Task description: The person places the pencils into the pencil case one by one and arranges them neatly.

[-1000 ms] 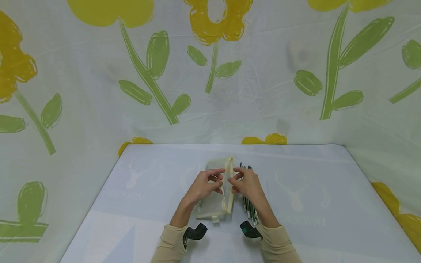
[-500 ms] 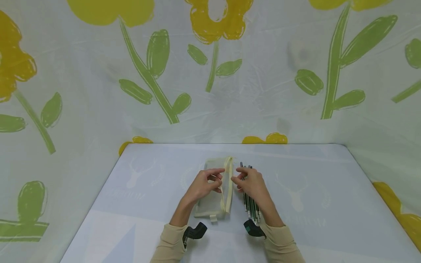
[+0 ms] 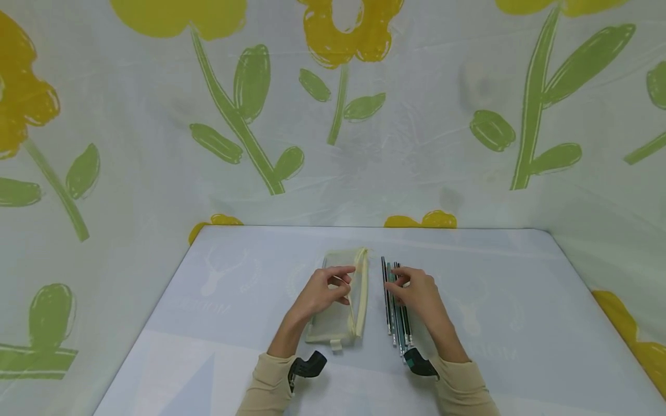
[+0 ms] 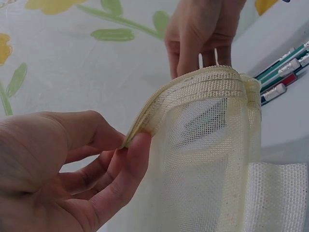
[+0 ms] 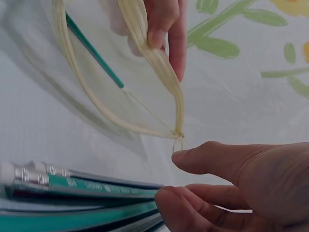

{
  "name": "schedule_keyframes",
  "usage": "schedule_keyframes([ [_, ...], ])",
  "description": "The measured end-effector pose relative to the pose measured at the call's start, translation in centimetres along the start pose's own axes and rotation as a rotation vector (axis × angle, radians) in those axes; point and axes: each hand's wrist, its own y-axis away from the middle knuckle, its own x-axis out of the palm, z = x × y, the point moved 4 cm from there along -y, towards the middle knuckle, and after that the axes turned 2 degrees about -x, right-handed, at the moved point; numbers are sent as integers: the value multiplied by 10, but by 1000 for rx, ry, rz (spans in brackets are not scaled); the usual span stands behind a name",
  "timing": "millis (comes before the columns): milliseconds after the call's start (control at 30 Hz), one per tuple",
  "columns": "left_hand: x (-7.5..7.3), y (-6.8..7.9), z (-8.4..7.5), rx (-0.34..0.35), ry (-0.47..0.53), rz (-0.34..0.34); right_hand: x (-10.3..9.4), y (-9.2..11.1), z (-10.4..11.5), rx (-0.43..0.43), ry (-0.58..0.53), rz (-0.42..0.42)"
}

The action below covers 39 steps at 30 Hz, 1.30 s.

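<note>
A cream mesh pencil pouch (image 3: 329, 327) lies at the middle of the table, its zipper side spread apart. My left hand (image 3: 317, 293) pinches the zipper edge between thumb and fingers, as the left wrist view shows on the zipper band (image 4: 203, 84). Inside the pouch, a green pencil (image 5: 94, 50) shows in the right wrist view. To the right of the pouch lies a bunch of green and dark pencils (image 3: 394, 332) with metal ends and erasers. Over them is my right hand (image 3: 420, 293), thumb and forefinger apart with nothing between them, forefinger tip close to the pencils.
A white table (image 3: 520, 300) with a faint printed pattern carries everything. Behind it hangs a flowered curtain (image 3: 416, 167). A small white fabric tab (image 4: 276, 193) sticks out from the pouch's near end. Black wrist devices (image 3: 311, 365) sit at both cuffs.
My right hand has moved right, away from the pouch's zipper edge to over the pencils. My left hand keeps its pinch on the pouch and has hardly moved.
</note>
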Motion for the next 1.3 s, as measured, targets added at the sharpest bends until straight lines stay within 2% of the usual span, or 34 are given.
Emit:
schedule_keyframes([
  [233,0,1,-1,-2,9,4,-4,1,-7,14,-2,5],
  [567,-1,0,0,-9,-21,5,-6,1,-11,26,78,4],
  [1100,0,1,1,-13,-7,0,-2,-1,-18,104,108,28],
  [1167,0,2,-2,-19,-13,2,-2,0,-19,103,104,23],
  [1300,1,10,-21,-15,-27,8,-2,1,-19,105,97,18],
])
